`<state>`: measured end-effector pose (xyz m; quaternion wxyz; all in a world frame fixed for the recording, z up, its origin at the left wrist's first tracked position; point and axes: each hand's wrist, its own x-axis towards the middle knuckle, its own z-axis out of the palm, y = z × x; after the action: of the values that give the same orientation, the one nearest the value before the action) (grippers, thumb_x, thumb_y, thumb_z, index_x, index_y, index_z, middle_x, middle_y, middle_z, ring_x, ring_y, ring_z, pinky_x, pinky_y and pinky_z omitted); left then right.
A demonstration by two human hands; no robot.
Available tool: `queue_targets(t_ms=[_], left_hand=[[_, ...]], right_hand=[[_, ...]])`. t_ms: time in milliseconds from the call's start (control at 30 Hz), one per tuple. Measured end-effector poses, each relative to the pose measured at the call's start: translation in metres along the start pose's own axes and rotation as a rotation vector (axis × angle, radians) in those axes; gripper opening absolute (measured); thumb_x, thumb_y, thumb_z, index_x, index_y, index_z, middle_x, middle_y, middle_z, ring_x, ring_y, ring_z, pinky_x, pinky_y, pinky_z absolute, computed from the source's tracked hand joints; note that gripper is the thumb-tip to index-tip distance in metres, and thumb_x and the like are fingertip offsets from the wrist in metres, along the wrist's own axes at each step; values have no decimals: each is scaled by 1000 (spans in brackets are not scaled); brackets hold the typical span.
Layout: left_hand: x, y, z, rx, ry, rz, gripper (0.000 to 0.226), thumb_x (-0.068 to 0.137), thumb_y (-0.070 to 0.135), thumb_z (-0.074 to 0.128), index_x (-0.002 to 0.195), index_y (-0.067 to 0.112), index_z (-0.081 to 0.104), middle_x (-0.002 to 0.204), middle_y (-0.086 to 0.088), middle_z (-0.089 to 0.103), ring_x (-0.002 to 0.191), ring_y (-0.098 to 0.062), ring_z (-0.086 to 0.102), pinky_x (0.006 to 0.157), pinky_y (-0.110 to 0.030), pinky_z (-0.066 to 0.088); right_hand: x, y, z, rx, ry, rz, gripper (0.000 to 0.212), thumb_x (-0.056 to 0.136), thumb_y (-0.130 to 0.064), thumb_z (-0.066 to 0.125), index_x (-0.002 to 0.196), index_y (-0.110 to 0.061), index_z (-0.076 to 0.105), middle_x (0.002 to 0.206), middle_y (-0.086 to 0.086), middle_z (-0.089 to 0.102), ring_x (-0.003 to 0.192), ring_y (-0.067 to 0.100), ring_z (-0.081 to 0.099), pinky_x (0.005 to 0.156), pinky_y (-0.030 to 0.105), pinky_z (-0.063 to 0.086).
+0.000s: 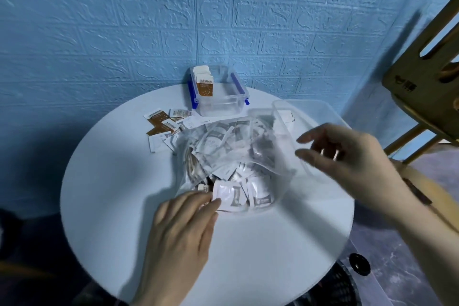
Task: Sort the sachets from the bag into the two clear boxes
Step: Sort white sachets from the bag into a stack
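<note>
While loosely spread above, right fingers [308,155] beside bag [231,164]; left fingers [211,204] touching sachet [229,196].

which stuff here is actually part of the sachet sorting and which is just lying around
Part of the job:
bag of sachets
blue-clipped box
larger clear box
loose sachets on the table
left hand, touching a white sachet
right hand, above the bag

Just lying about:
wooden chair
black round object on the floor
</note>
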<state>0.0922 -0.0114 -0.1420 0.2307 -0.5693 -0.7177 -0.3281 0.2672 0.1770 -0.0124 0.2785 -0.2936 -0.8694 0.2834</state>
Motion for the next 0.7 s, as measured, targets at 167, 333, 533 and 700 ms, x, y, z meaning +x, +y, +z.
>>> queue_targets(t_ms=[167,333,533,700], left_hand=[[-13,-3,1,97,-131,-27,31,90,30,49,106,17,72,111,5,68,109,-16,55,85,-38,39],[-15,0,-2,126,-155,-42,28,88,30,48,101,19,70,104,7,65,104,-17,58,83,-37,35],[-14,2,-4,133,-173,-70,27,86,32,48,94,24,73,96,10,64,95,-15,60,77,-35,31],[-14,1,-2,116,-156,-80,27,87,31,48,95,23,73,98,9,65,96,-16,60,78,-34,33]], right_hand=[[-46,1,70,1,-83,13,9,79,-31,74,84,-33,67,82,-17,60,64,8,55,58,23,41],[-45,11,114,-173,-36,42,37,81,-34,72,116,-34,59,111,-17,48,73,1,59,58,29,43],[-47,10,125,-285,43,125,43,79,-30,72,119,-31,55,129,-10,42,94,22,61,57,28,34],[-56,15,120,-321,97,155,50,80,-42,71,125,-28,53,130,-9,45,91,25,64,57,27,33]])
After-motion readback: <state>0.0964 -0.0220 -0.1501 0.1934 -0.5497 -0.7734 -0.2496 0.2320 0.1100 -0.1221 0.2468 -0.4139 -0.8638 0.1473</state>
